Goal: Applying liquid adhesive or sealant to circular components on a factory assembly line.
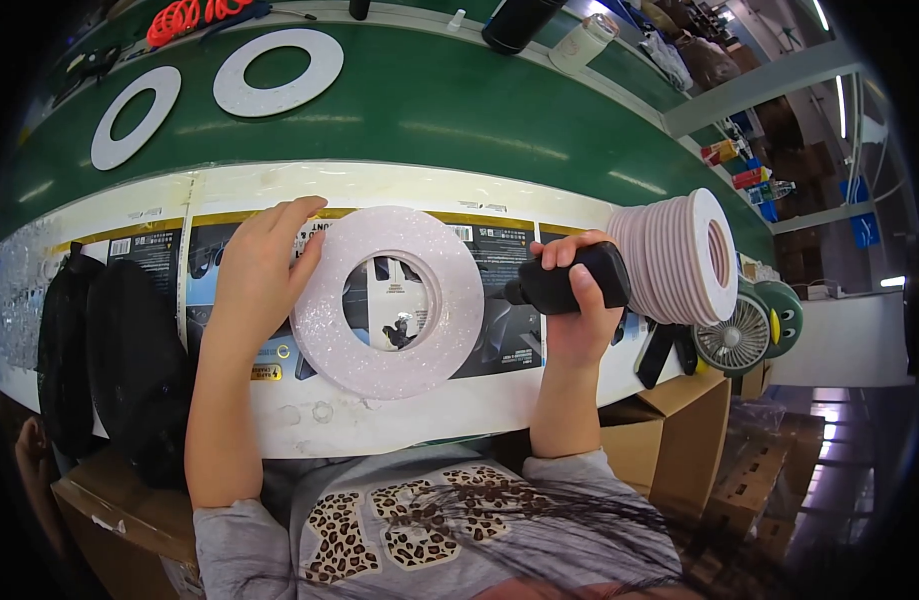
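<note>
White ring: it lies in front of the person, between the two hands, on a printed sheet on the table. It is round, so it has no long side, and the sheet shows through its hole. It looks thick – I cannot tell if it is one ring or a few piled up.
Left hand: it is at the top left edge of the white ring, palm down, with the fingers a bit apart and not wrapped around anything. The fingers look like they touch the rim, but I cannot be sure.
Right hand: it is closed around a black tool, up and to the right of the person's lap, apart from the white ring.
Black tool: its long way runs side to side. The short nose points left, toward the white ring, with a gap between them.
Nearer hand: the left one – it is right by the rim. From the right hand, the white ring lies to the left.
Ring stack: many rings lie on their side in a row, just past the right hand.
Far side: two flat rings, one at left and one beside it, lie well away from the hands.
</note>
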Available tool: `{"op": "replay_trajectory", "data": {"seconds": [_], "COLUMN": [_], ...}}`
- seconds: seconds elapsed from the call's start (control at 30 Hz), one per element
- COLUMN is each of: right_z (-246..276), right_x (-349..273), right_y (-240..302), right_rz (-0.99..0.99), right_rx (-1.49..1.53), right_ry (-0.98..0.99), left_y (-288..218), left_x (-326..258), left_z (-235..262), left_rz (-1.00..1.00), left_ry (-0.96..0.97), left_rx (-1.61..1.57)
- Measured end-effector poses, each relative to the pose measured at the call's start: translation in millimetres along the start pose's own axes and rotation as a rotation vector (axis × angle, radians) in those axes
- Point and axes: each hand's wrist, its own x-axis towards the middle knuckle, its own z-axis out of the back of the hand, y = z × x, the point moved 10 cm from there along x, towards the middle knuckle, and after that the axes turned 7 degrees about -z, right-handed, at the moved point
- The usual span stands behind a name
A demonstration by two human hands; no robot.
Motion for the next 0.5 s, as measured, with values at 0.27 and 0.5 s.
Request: {"op": "replay_trajectory", "data": {"seconds": [0.27, 0.5], "right_z": [-1.3, 0.3], "right_x": [2.8, 3.5], "right_y": [-1.3, -4.2], "right_rz": [-0.011, -0.01], "right_rx": [0.02, 0.013], "right_ry": [-0.047, -0.069], "left_y": [-0.7, -1.0], "left_x": [1.2, 0.5], "left_z": [0.0, 0.5], "left_rz": [-0.006, -0.009], "left_ry": [0.009, 0.0], "left_rx": [0.002, 0.003]}}
